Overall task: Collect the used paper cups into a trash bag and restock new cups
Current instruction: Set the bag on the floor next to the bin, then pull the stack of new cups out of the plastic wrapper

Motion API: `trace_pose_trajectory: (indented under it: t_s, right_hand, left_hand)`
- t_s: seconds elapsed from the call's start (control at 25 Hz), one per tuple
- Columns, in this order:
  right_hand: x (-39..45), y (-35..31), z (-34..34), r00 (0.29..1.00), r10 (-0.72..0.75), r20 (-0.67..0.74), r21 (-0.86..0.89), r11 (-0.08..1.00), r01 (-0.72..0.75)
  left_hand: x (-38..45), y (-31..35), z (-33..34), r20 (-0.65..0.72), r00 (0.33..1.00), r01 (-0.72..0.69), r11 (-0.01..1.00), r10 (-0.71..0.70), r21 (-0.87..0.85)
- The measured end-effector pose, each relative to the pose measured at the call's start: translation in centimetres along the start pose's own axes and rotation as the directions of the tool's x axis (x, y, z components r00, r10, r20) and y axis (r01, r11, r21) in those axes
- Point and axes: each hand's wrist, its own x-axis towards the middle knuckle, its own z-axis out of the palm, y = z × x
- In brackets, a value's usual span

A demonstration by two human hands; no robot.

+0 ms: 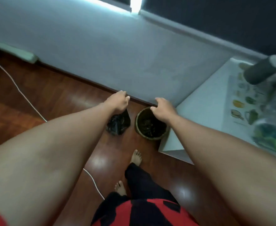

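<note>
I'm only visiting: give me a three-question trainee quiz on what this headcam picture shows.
1. True or false: the black crumpled plastic bag hangs from the left hand.
2. The right hand is over which thing: (a) the round dark waste bin, (b) the white cable, (c) the white table?
3. Which side of the bin does the table stand on?

Key: 1 true, it seems, though the grip is hidden. 2 a. 3 the person's right.
</note>
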Motion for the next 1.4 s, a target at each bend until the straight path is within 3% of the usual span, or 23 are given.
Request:
trace_pose_trajectory:
  t_s: [0.32,0.64,0.84,1.0,1.12,1.24,1.4]
  right_hand:
    - [-14.3,6.5,-10.1,0.958,0.045,-0.283,-0.001,0.999,-0.047]
    - [-24.8,18.7,-15.6,0.839,0.215,-0.500,0.098,0.977,-0.192]
    - [-26.8,27.3,-16.5,0.825,0.303,-0.477,0.152,0.953,-0.262]
    - [-24.7,33.0,-18.2,0.840,0.384,-0.385,0.352,0.902,-0.251]
    - [-22.3,35.2,-19.2,0.848,0.409,-0.338,0.532,0.826,-0.186]
    - [-19.4,36.8,-20.1,0.866,0.457,-0.205,0.716,0.673,-0.186]
    - [-14.9,36.6,-21.7,0.852,0.523,0.014,0.936,0.294,-0.196]
  left_hand:
    - [-8.8,10.1,-1.0,-0.088,0.970,-0.215,0.967,0.228,0.140]
    - [-13.6,27.0,2.6,-0.051,0.911,-0.406,0.913,0.408,0.045]
    - [-12.7,34.7,8.3,-0.020,0.896,-0.439,0.892,0.444,0.110]
    - [-11.3,40.8,11.5,-0.028,0.937,-0.349,0.937,0.349,0.010]
    - [-9.8,43.2,13.1,-0.057,0.965,-0.262,0.959,0.257,-0.113]
    - [-7.9,44.1,14.9,-0.021,0.984,-0.178,0.968,0.177,-0.177]
    - [-5.9,45.1,15.9,0.088,0.987,-0.084,0.902,0.133,-0.423]
